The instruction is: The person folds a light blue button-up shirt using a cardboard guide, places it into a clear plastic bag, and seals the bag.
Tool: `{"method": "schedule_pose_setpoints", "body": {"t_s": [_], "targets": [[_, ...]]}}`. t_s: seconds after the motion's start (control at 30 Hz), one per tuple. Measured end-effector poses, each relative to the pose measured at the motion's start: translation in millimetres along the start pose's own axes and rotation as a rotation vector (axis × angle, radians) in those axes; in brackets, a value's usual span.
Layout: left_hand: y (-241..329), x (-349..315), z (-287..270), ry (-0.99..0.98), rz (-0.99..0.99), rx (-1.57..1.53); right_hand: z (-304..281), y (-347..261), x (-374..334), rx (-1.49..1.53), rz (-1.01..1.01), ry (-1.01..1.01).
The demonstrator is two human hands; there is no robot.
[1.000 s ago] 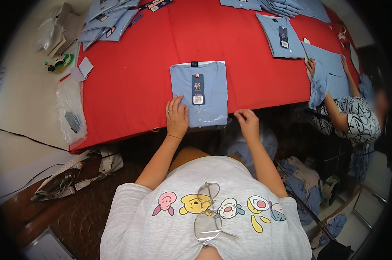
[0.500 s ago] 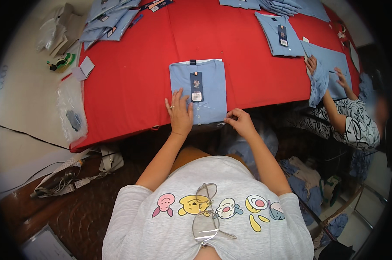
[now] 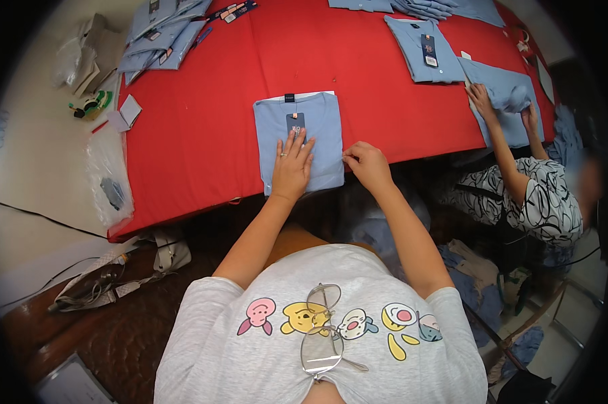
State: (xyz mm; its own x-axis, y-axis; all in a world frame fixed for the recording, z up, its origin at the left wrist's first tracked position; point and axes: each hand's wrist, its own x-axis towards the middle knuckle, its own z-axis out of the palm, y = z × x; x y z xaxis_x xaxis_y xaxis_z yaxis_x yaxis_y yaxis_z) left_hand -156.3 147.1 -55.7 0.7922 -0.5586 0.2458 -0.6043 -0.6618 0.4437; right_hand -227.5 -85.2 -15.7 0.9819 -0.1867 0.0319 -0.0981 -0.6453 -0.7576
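Observation:
In front of me on the red-covered table lies a folded light-blue shirt (image 3: 324,121), its neckline facing away from me. A dark label sits at the collar, and a navy hang tag (image 3: 295,121) rests on the chest. My left hand (image 3: 292,165) lies flat on the shirt with fingers spread, covering the lower part of the tag. At the shirt's right edge my right hand (image 3: 368,163) has thumb and forefinger pinched together. What is between those fingertips is too small to make out. Shiny creases like clear plastic show along the shirt's lower edge.
Bagged blue shirts (image 3: 159,40) are stacked at the far left. A clear plastic bag (image 3: 109,178) hangs over the table's left end, near a green tape dispenser (image 3: 92,106). Another tagged shirt (image 3: 421,50) lies far right, where a co-worker's hands (image 3: 482,101) handle blue cloth.
My left hand has slid right and up onto the hang tag. My right hand has moved up along the shirt's right edge. The co-worker's hands have shifted the blue cloth.

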Motion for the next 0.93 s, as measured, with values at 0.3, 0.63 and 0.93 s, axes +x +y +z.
{"method": "schedule_pose_setpoints", "body": {"t_s": [0.3,0.63,0.93], "targets": [[-9.9,-5.4,-34.0,0.095,-0.104,-0.383,-15.5,-22.6,1.0,0.151,0.005,0.004],[-51.8,-20.2,-89.8,-0.419,-0.534,-0.579,-16.8,-18.1,16.0,-0.027,-0.220,-0.148],[-41.4,-17.8,-121.0,-0.185,-0.011,-0.380,-3.3,-20.4,27.6,-0.165,-0.057,-0.262]]}}
